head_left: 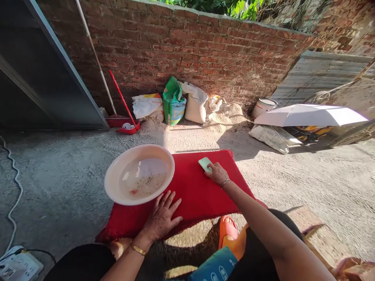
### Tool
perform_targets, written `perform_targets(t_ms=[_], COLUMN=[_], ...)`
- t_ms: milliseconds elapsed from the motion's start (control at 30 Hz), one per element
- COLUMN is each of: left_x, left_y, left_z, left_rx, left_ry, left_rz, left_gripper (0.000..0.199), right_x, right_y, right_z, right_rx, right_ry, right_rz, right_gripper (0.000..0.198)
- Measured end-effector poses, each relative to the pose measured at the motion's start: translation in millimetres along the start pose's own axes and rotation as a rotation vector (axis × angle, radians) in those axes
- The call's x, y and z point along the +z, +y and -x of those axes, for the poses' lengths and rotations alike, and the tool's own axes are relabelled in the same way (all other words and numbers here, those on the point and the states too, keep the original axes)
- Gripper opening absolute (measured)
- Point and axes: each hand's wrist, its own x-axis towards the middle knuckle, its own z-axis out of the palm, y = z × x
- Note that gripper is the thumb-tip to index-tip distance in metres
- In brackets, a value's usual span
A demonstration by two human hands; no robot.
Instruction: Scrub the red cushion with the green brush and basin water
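A red cloth covers a low flat surface in front of me. My right hand is closed on the near end of a pale green phone, flat and round-cornered, held low over the cloth's far right part. My left hand lies flat with fingers spread on the cloth's near edge, its fingertips just beside the basin. That wide, pale pink basin stands on the left of the cloth. Inside are clear water and a patch of pale grains, with a small red bit among them.
Sacks and a green bag lean against the brick wall. A red dustpan is at their left. An open umbrella lies far right. A power strip sits lower left; a teal bag is between my legs.
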Motion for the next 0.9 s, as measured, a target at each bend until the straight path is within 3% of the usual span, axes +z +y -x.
perform_targets(t_ms=[133,233,333,500,567,633,700,767,833,900], left_x=[-0.1,-1.9,-4.4,-2.9,-3.2,-11.9,-35.5,-76.3,-128.7,-180.7], left_y=[0.5,0.0,-2.2,-5.6,-4.6,-1.6,3.3,10.2,18.6,27.3], left_z=[-0.2,-0.5,0.0,3.1,3.3,2.5,2.3,6.6,19.4,40.7], left_rx=[0.004,0.000,0.013,0.045,0.043,-0.006,-0.098,-0.171,-0.144,-0.068], left_ry=[0.006,0.019,0.021,0.041,0.028,-0.005,-0.032,-0.036,-0.042,-0.041], left_rz=[0.000,-0.010,-0.039,-0.101,-0.109,-0.101,-0.064,0.013,0.118,0.087], left_gripper=[0.059,0.057,0.054,0.049,0.049,0.045,0.034,0.029,0.030,0.028], right_x=[-24.0,-33.7,-25.0,2.9,4.3,-1.9,-12.6,-24.3,-34.9,-43.0], right_y=[98.6,137.8,119.9,42.9,35.2,47.7,73.3,101.6,124.6,138.4], right_z=[9.8,26.8,41.4,50.9,49.9,47.5,45.9,46.2,48.6,51.8], right_rx=[0.423,0.610,0.474,-0.110,-0.170,-0.082,0.061,0.218,0.370,0.489], right_ry=[0.027,0.053,0.091,0.054,0.036,0.019,0.007,0.041,0.099,0.127], right_rz=[0.092,0.074,-0.041,-0.122,-0.088,-0.074,-0.074,-0.058,-0.039,-0.056], right_gripper=[0.041,0.042,0.041,0.033,0.033,0.034,0.034,0.032,0.031,0.033])
